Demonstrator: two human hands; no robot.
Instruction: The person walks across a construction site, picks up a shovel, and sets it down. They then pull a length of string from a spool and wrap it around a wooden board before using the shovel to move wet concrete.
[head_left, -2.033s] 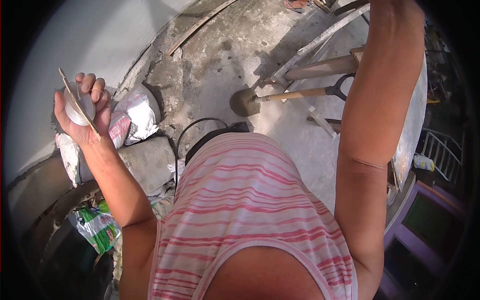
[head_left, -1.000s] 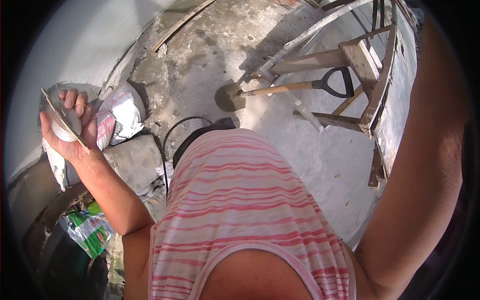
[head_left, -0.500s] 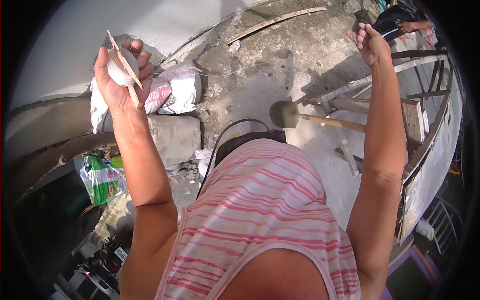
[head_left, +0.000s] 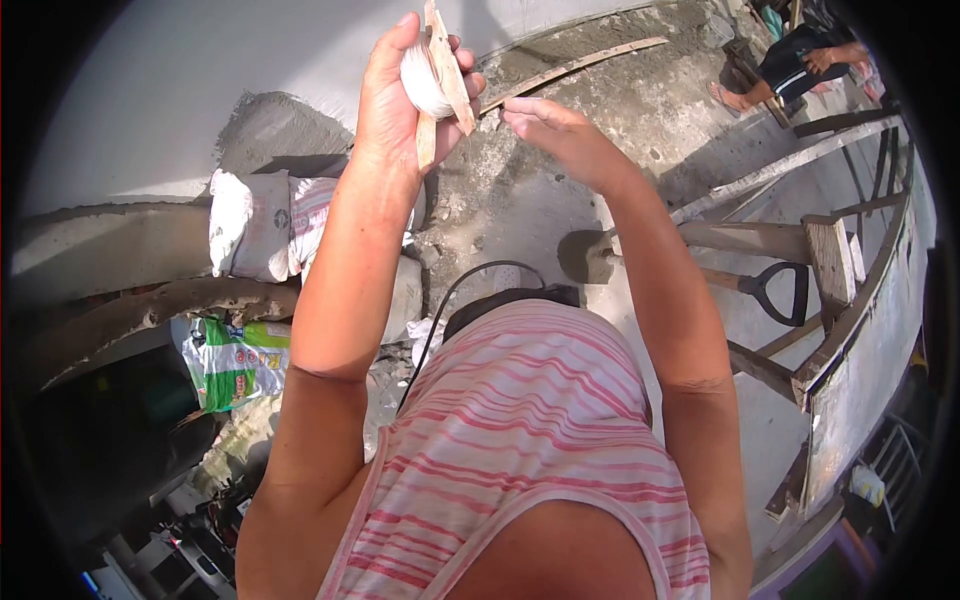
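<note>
1. High above the concrete floor (head_left: pixel 520 215), the left hand (head_left: pixel 395 100) is clenched around a white string spool (head_left: pixel 425 85) on its wooden stick (head_left: pixel 445 65).
2. Just beside it, the right hand (head_left: pixel 560 135) hovers half-open — fingers loosely curled, gripping nothing visible.
3. Below — a shovel (head_left: pixel 700 270) and cement bags (head_left: pixel 265 225).

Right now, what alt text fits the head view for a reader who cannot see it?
The person's left hand grips a spool of white string wound on a flat stick, raised beside the right hand. Below lie a concrete floor, a shovel and sacks.
</note>
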